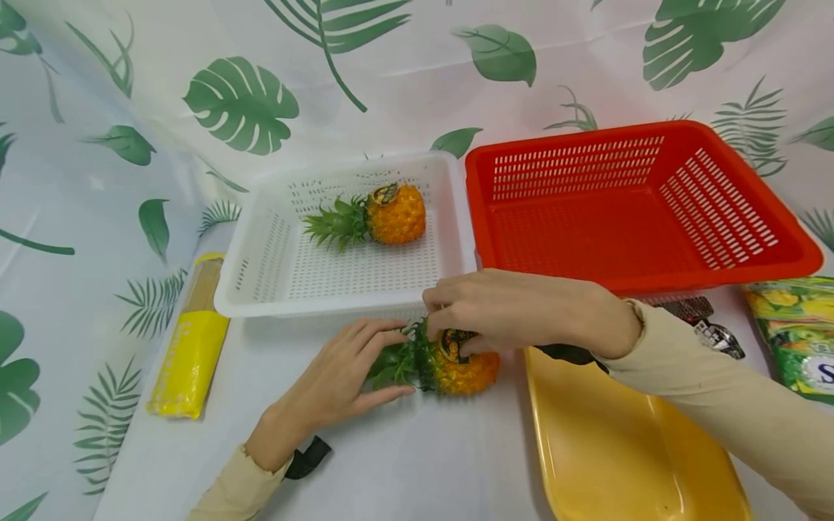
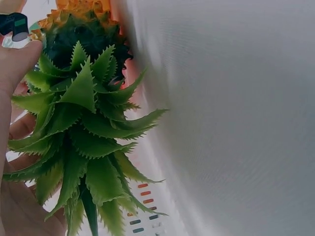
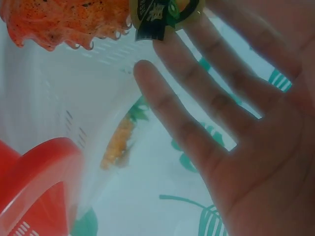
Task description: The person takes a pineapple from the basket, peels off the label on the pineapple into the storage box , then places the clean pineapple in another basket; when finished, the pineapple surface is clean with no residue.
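1. While both my hands are on the pineapple (image 1: 474,378), it lies on its side just in front of the white basket (image 1: 326,307), toward that basket's near right corner, crown (image 2: 96,123) to the left and fruit to the right.

2. My left hand (image 1: 332,376) comes up from the near left of the white basket, its back facing up. I hold the crown in a fairly narrow grip: thumb on my side, fingers on the side toward the white basket, some of them bent behind the leaves.

3. My right arm slants in from the near right of the white basket, and my right hand (image 1: 489,307) arches over the pineapple, knuckles up, right beside the basket's near rim. My thumb touches the label (image 3: 153,19); several fingers stretch out long and spread apart. Whether thumb and forefinger pinch the label, I cannot tell.

4. In the white basket, toward its far right, the other pineapple (image 1: 399,218) lies on its side, leaves pointing left.

5. The red basket (image 1: 586,231) stands close against the white basket's right. In front and to the right of the white basket, under my forearm, is the yellow tray (image 1: 602,441). Left of the white basket lies a yellow bag (image 1: 191,354).
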`<move>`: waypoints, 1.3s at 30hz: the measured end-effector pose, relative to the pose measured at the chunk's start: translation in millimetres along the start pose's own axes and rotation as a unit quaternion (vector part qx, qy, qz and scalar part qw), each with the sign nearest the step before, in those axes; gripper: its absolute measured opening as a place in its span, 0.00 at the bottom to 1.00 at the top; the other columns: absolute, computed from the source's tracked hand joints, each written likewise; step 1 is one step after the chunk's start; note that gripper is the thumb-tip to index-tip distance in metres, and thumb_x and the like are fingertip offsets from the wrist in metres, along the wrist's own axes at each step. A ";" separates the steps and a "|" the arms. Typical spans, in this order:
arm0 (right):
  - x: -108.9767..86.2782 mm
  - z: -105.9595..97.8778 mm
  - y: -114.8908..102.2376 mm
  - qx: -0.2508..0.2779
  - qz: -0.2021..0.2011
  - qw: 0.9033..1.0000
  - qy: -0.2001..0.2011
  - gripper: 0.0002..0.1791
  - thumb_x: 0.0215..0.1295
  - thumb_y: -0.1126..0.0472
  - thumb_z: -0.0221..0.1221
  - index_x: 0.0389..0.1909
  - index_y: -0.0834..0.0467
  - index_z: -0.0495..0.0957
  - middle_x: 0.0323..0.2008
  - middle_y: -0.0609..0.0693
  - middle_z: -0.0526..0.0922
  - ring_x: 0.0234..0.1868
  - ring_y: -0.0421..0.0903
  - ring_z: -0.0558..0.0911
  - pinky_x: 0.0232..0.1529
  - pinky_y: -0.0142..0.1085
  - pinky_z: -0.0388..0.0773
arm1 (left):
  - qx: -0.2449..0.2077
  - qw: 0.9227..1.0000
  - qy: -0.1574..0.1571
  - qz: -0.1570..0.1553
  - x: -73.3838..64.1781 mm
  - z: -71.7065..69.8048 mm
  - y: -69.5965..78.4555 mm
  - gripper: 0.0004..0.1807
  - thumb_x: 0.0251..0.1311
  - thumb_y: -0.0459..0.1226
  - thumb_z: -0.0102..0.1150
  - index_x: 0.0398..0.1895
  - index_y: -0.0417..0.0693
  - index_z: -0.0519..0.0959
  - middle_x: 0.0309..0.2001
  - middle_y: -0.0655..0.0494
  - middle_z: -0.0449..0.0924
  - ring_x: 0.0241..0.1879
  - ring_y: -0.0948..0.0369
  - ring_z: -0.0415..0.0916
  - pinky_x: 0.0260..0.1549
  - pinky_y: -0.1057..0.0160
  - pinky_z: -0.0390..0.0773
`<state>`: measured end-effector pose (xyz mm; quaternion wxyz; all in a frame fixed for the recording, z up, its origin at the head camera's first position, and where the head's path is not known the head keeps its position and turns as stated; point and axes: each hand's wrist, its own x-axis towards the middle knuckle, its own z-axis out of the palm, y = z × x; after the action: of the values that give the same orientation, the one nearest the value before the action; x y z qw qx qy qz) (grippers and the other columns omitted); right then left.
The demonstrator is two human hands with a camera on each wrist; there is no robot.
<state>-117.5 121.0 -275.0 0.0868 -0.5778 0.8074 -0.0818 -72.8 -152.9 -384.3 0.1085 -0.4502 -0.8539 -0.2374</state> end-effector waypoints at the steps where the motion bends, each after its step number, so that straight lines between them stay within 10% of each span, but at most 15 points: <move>1: 0.3 -0.1 0.0 0.002 -0.001 1.000 0.003 0.14 0.58 0.58 0.77 0.44 0.53 0.87 0.39 0.46 0.79 0.40 0.40 0.77 0.44 0.33 0.84 | 0.001 1.000 0.001 -0.001 -0.2 0.1 0.0 0.33 0.70 0.58 0.62 0.64 0.43 0.75 0.65 0.48 0.76 0.62 0.52 0.76 0.60 0.50 0.79; 25: -19.9 2.7 -5.4 -0.047 -0.028 0.994 0.099 0.09 0.65 0.60 0.72 0.34 0.51 0.80 0.33 0.42 0.82 0.33 0.40 0.77 0.39 0.34 0.80 | -0.009 1.000 -0.003 -0.019 -1.6 0.9 0.2 0.35 0.71 0.61 0.59 0.65 0.42 0.75 0.64 0.48 0.77 0.62 0.51 0.76 0.61 0.51 0.78; 39: -93.6 9.2 -1.5 0.070 0.046 0.986 0.146 0.19 0.55 0.64 0.78 0.42 0.43 0.82 0.42 0.34 0.80 0.38 0.33 0.80 0.39 0.28 0.84 | -0.001 1.000 0.004 -0.020 -3.5 0.7 3.7 0.34 0.70 0.58 0.63 0.66 0.42 0.74 0.65 0.48 0.76 0.61 0.50 0.77 0.59 0.48 0.79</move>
<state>-84.3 208.9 -279.3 0.0119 -0.5142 0.8294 -0.2180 -67.7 -153.3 -385.2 0.1071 -0.4320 -0.8622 -0.2419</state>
